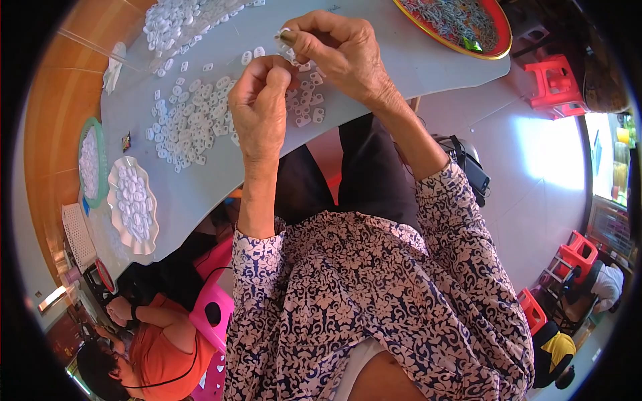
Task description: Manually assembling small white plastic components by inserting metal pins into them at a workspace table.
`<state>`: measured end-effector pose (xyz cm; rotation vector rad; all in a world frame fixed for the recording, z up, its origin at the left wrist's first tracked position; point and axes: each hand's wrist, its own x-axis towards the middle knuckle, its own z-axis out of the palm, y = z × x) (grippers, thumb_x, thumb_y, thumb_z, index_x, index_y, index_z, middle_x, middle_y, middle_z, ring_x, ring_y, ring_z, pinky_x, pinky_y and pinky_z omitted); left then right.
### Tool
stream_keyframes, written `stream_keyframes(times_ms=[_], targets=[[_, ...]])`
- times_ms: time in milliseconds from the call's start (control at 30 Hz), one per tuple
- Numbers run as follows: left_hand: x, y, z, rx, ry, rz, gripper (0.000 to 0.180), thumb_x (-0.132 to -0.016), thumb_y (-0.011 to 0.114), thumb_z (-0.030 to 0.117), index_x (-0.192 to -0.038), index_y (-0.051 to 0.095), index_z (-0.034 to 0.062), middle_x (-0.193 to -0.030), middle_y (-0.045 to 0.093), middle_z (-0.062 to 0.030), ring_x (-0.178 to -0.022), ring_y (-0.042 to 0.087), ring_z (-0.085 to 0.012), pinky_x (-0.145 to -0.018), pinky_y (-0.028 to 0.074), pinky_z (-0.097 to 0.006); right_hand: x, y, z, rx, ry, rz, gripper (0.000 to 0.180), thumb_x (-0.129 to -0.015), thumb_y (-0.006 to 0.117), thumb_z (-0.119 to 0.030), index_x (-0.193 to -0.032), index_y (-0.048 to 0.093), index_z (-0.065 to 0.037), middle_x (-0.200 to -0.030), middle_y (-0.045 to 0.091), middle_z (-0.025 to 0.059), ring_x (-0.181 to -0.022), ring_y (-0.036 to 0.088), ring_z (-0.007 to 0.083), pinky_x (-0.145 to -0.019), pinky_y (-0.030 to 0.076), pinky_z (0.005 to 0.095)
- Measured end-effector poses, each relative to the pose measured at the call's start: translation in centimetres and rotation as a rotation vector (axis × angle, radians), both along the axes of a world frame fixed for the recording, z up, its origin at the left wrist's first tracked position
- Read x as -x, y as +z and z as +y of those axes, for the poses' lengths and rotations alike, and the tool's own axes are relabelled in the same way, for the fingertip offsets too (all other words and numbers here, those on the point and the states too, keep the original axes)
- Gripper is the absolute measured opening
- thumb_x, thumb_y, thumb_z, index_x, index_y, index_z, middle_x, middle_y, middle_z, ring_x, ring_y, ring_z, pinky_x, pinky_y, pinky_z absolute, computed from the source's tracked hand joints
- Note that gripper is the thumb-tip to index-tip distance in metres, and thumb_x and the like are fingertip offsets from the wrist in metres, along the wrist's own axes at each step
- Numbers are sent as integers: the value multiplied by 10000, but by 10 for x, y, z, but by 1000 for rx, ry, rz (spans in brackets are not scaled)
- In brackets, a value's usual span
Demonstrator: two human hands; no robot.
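Note:
Over the grey table [194, 184] both my hands are raised close together. My right hand [344, 60] is closed in a pinch, with a small white plastic piece [281, 32] at its thumb and fingertips. Just below and to the left, my left hand [259, 107] is closed, thumb against its curled fingers; what lies between them is mostly hidden. Beneath and beside the hands spreads a loose pile of small white plastic pieces with holes [197, 120]. A smaller group of flat white pieces [306, 100] lies under my right hand, near the table edge.
A red tray with a gold rim [506, 40] holds many small grey metal parts at the far right. At the left stand a scalloped white dish [154, 230] and a green basket [101, 154], both with white pieces. A person in orange [160, 341] sits lower left. Red stools [555, 83] stand right.

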<state>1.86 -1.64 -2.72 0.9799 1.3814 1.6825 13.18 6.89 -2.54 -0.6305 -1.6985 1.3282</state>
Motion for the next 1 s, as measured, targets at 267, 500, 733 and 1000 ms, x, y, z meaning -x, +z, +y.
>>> stream_keyframes(times_ms=[267,500,733,1000], targets=[[-2,2,-3,1,24,46,189,-886,581,180,-903,616,-6,-728,549,17,-658,437,-43,-576,338,-195,8,-5,-6,-56,-191,-122,96,-770,646,-83,-818,660,-1,-707,650,92,-612,635,153,-575,503,270],[5,-4,-1,40,59,-51,188,-887,583,186,-910,623,3,-727,542,19,-683,442,-48,-601,339,-194,6,-1,-8,-49,-183,-147,76,-765,638,-52,-819,647,1,-748,635,87,-609,627,170,-564,489,284],[3,13,2,11,64,-15,207,-882,584,153,-966,605,-34,-835,596,-45,-767,519,-113,-737,420,-255,4,-5,-7,-165,-69,-102,87,-851,621,-57,-902,626,13,-774,629,44,-661,581,95,-592,479,235],[5,9,0,-24,18,-45,212,-877,598,149,-979,607,-36,-837,603,-35,-768,527,-103,-733,426,-240,-6,12,-11,-2,-4,-117,105,-871,595,-84,-877,643,9,-704,661,68,-641,616,107,-586,496,258]])
